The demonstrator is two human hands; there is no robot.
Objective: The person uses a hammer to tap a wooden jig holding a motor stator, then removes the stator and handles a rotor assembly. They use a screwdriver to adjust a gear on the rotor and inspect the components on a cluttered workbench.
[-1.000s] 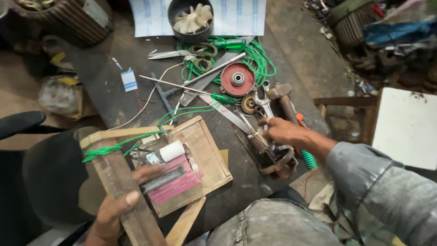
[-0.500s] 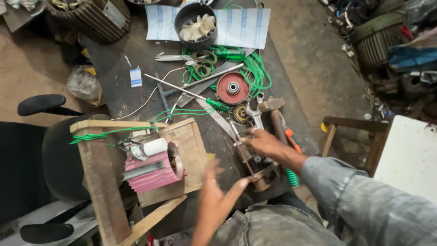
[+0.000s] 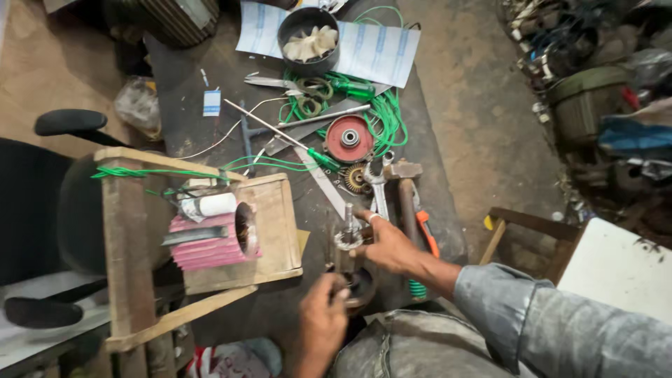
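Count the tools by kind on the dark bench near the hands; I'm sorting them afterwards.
Hammer: 1
Open-end wrench: 1
Green-handled screwdriver: 1
Orange-handled tool: 1
Total: 4
Both hands, left hand and right hand, grip a metal shaft assembly.

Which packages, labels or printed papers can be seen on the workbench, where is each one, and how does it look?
Printed sheet: far end of the bench, under the dark round pot; white rectangle with blue columns.
Small card: on the dark bench top, left of the tools; white with a blue band.
Plastic bag: at the left edge of the bench; clear and crumpled, contents not readable.
No screens or signs are in view.
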